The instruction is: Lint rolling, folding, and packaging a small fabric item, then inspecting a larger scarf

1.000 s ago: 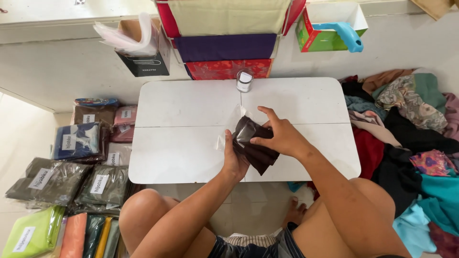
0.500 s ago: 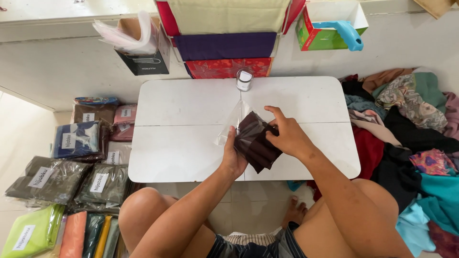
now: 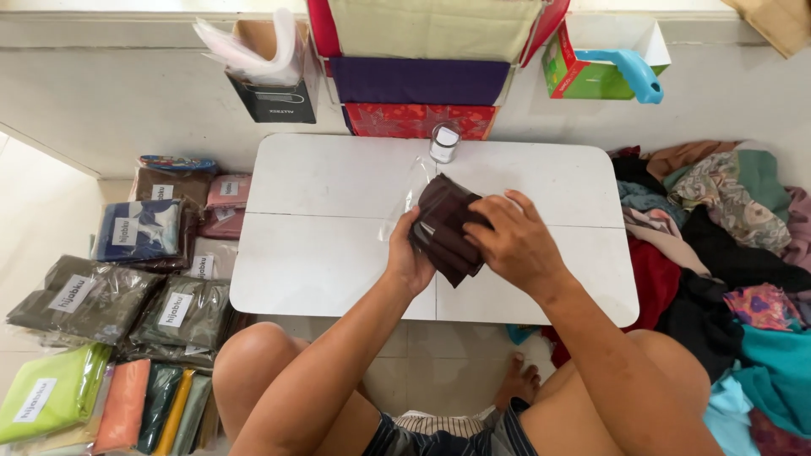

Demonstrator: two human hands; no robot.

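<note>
White table [image 3: 321, 253], hands closed on folded brown cloth [image 3: 443, 226]

Dark brown folded cloth [image 3: 446, 226]: soft matt fabric, sliding into a clear glossy plastic sleeve [image 3: 407, 196], thin and crinkly. White rectangular folding desk [image 3: 338, 228]: smooth, faintly shiny plastic-looking top. Small glass jar [image 3: 443, 143] with white lid, glossy. Bagged folded cloths [image 3: 127, 291] on the floor: shiny clear plastic wrap, paper labels. Loose pile of mixed cloths [image 3: 726, 245]: matt, rumpled fabric.
</note>
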